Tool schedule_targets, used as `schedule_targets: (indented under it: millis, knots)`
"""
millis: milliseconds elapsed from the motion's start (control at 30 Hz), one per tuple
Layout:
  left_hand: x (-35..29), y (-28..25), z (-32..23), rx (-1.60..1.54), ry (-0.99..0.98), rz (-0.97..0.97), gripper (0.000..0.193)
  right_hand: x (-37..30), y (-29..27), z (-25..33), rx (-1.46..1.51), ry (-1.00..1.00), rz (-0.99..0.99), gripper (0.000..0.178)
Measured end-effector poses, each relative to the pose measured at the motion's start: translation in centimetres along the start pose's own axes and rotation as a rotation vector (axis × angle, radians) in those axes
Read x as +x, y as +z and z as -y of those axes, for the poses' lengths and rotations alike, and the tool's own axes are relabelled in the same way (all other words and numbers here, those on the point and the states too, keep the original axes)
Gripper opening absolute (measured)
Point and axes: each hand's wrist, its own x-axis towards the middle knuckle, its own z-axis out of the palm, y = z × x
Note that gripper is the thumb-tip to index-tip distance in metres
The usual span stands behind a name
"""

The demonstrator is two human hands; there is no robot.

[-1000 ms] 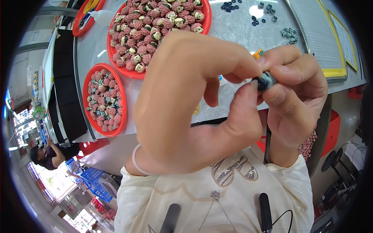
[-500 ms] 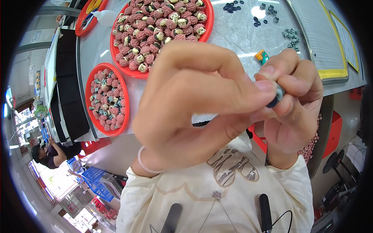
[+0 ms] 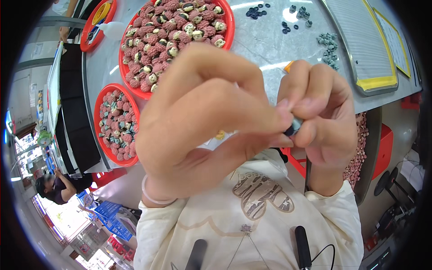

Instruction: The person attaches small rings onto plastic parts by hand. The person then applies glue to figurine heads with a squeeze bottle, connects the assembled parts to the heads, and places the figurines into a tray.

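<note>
Between my two hands is a small grey-blue part with a dark navy ring [image 3: 294,127] against it, mostly covered by fingertips. My left hand [image 3: 202,112] pinches it from the left with thumb and fingertips, its other fingers curled. From the right, my right hand [image 3: 324,117] closes its thumb and fingers on the same piece. The two sets of fingertips touch or nearly touch. How far the ring sits on the part cannot be made out. On the table beyond lie loose dark rings [image 3: 256,12], a pile of grey-blue parts [image 3: 328,47] and several greyish pieces [image 3: 304,13].
A large red basin [image 3: 230,27] of pink, cream and black figures stands behind my left hand. A smaller red basin [image 3: 97,119] sits at the left. A white-and-yellow tray [image 3: 369,49] lies at the right on the metal table [image 3: 252,45]. Another person [image 3: 58,184] is far left.
The whole view has shifted, with table and basins lying further left. My hands appear further left too, still pinching the small part, and my right fingers have changed their hold slightly.
</note>
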Motion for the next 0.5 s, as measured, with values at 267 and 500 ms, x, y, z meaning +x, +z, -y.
schedule_targets:
  millis: [267,500]
  knots:
    - [5.0,-2.2,1.8,0.345,-0.238,0.091,0.017,3.1,-8.3,4.4,-1.053,-0.046,-0.446,0.016]
    - [9.1,1.7,6.5,0.499,-0.132,0.495,0.014,5.2,-11.5,3.1,-1.795,-0.112,-0.348,0.016]
